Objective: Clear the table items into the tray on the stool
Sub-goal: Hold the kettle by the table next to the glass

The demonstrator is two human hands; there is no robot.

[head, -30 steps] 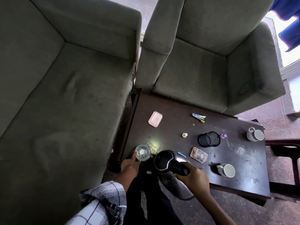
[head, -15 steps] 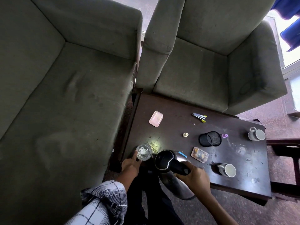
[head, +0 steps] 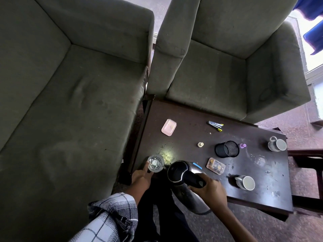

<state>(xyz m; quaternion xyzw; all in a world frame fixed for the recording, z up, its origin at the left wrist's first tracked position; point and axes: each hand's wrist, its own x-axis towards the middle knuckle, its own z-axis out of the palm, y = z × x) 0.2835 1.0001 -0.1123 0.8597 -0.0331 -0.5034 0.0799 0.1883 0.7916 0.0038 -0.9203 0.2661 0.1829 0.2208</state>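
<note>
The right grip (head: 209, 188) is closed round the black handle (head: 191, 180) of the kettle (head: 176, 171), which is at the near edge of the surface (head: 183, 137), just ahead of that grip. I cannot tell whether its base rests there or is already lifted. The kettle looks rigid and likely the heaviest piece here, more so if it holds water, which the shut lid hides. The handle is the sound place to take it, and it should be carried upright.

Just ahead of the left grip (head: 139, 179) stands a clear glass (head: 155, 163). One straight finger lies against its side; the other fingers are hidden, so I cannot tell if it is held or only touched. The glass is probably light, smooth and breakable, so it is best taken round its wall, not pinched at the rim.

A mug (head: 245, 182) sits to the right of the right grip. The tray is out of view.
</note>
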